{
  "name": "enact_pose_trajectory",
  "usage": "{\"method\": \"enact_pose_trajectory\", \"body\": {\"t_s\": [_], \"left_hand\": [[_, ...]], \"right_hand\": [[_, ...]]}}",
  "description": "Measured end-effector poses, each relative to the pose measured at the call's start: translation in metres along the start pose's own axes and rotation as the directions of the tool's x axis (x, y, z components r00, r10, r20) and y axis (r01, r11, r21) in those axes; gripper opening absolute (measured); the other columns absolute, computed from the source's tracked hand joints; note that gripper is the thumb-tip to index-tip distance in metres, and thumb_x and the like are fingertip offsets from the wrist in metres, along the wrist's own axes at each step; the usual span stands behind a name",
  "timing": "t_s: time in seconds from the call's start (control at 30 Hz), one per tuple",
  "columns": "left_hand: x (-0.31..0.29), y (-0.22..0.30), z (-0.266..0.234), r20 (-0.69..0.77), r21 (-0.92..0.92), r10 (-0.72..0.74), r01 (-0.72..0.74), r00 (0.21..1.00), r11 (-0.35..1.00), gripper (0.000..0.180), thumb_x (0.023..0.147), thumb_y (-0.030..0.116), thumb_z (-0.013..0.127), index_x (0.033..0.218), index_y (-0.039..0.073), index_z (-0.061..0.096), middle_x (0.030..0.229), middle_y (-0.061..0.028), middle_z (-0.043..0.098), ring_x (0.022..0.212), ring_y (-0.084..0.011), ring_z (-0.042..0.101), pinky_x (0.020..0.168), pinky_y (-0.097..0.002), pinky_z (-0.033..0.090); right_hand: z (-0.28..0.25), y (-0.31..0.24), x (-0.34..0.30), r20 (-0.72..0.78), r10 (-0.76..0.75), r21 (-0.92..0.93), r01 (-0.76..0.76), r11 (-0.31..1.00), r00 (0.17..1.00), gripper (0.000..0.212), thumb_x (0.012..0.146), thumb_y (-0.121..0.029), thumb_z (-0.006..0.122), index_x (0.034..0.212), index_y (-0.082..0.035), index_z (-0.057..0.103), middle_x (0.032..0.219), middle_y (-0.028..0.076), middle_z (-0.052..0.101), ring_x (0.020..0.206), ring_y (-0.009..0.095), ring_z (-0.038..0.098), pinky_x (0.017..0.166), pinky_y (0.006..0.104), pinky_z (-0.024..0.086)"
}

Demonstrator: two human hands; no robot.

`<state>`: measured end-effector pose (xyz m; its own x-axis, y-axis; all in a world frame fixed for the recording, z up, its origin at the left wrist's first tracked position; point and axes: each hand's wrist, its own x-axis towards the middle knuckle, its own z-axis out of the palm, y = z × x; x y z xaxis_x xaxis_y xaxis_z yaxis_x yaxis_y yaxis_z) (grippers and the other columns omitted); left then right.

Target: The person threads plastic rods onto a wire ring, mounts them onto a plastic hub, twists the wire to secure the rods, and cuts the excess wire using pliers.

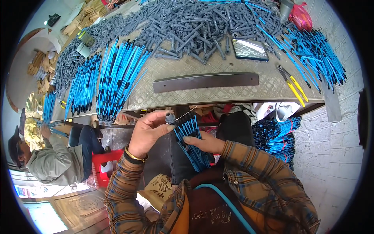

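Just in front of the table's near edge, my left hand [148, 132] pinches a small grey plastic fitting [170, 117] between thumb and fingers. The fitting is up against the black tip of a thin rod. My right hand [208, 142] is closed round a bundle of blue rods with black ends [196, 158], its thumb lying across them. The bundle slants over my lap, black tips toward the table. How the fitting sits on the tip is too small to make out.
Grey plastic fittings [194, 33] are heaped across the table [136, 102]. Blue rod bundles lie at left [119, 74] and right [317, 58]. A dark metal bar [206, 82], yellow-handled pliers [294, 87] and a phone [250, 49] lie nearer. Another person [58, 162] sits at left.
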<state>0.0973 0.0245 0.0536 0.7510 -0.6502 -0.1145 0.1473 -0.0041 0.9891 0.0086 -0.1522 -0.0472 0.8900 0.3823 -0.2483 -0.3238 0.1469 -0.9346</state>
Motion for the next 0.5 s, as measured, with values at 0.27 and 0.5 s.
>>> {"method": "enact_pose_trajectory", "body": {"t_s": [0.27, 0.5], "left_hand": [[-0.001, -0.013, 0.016, -0.137, 0.286, 0.140, -0.096, 0.981, 0.953, 0.038, 0.079, -0.004, 0.063, 0.116, 0.001, 0.056, 0.102, -0.0038, 0.062, 0.089, -0.0080, 0.056, 0.082, -0.0227, 0.045], [0.005, -0.014, 0.021, -0.147, 0.156, 0.119, -0.096, 0.982, 0.983, 0.037, 0.079, -0.003, 0.064, 0.115, 0.001, 0.057, 0.102, -0.0025, 0.062, 0.091, -0.0075, 0.055, 0.081, -0.0220, 0.045]], "right_hand": [[0.006, -0.010, -0.008, -0.151, 0.045, -0.035, -0.051, 0.998, 0.987, 0.045, 0.087, -0.046, 0.052, 0.096, -0.003, 0.061, 0.086, 0.004, 0.061, 0.081, 0.012, 0.055, 0.076, 0.0293, 0.044], [0.009, -0.006, -0.010, -0.192, -0.013, -0.010, 0.011, 1.000, 0.981, 0.046, 0.089, -0.046, 0.049, 0.098, -0.003, 0.060, 0.089, 0.005, 0.060, 0.083, 0.012, 0.053, 0.077, 0.0288, 0.043]]}}
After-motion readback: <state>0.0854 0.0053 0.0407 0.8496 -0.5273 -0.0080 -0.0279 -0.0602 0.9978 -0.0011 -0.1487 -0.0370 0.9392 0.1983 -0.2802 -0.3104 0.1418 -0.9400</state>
